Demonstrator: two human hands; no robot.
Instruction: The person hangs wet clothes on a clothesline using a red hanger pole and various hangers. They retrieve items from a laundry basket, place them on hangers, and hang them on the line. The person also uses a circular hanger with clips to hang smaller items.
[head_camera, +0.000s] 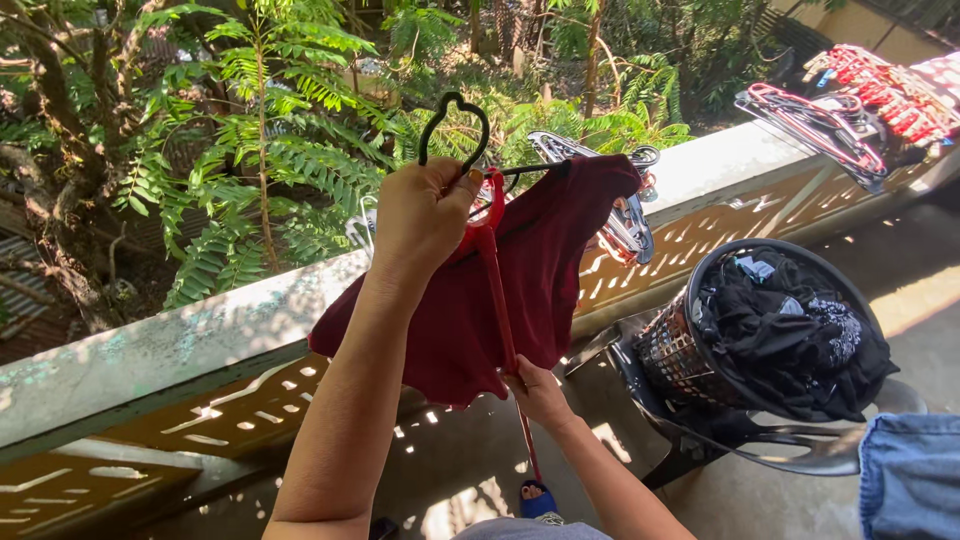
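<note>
Outdoors, at the balcony ledge (200, 330). My left hand (420, 215) is closed round the neck of a black hanger (455, 125), with a red hanger (495, 270) pinched in the same grip. One dark red garment (560, 250) drapes from them, just right of that grip. My right hand (540, 390), below, pinches its hem. Judged: cloth soft, light, limp, maybe damp; hangers stiff plastic. Best hold is at the hook neck and at the hem.

Count: two hangers in hand, one garment, one laundry basket (690, 350) of dark clothes further right, several spare hangers (630, 215) on the ledge beyond.
</note>
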